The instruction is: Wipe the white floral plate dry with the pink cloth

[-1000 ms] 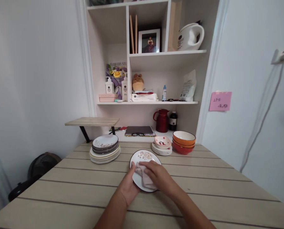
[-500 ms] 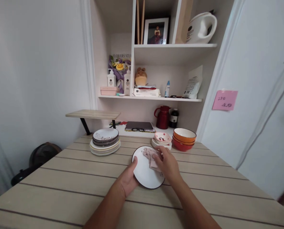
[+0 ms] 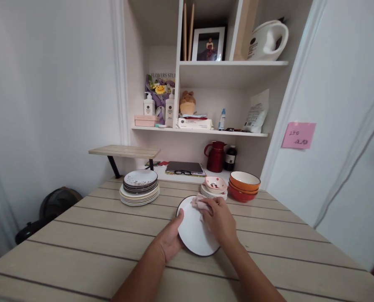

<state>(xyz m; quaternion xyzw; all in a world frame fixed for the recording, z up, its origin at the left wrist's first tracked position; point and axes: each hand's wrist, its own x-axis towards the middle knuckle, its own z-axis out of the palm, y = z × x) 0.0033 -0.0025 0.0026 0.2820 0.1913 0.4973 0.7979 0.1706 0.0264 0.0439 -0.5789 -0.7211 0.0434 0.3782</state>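
A white plate (image 3: 195,235) with a thin dark rim is tilted above the wooden table (image 3: 111,239). My left hand (image 3: 171,238) grips its left edge, thumb on top and the fingers hidden underneath. In my right hand (image 3: 220,220) a pale pink cloth (image 3: 199,202) is bunched and pressed against the plate's upper right part. Just beyond the right hand stands a stack of small dishes (image 3: 215,184), the top one pink with a printed pattern. To the left is a stack of plates (image 3: 139,186), dark-rimmed ones above lighter ones.
Orange and red bowls (image 3: 244,186) are stacked at the right rear. A small raised wooden shelf (image 3: 124,151) stands at the table's back left. Behind the table are a closed laptop (image 3: 185,167) with glasses, a red jug (image 3: 216,157) and a dark bottle (image 3: 230,158).
My right hand has closed more tightly on the cloth, which is now bunched near the plate's upper edge. The plate has shifted slightly right and down in the view.
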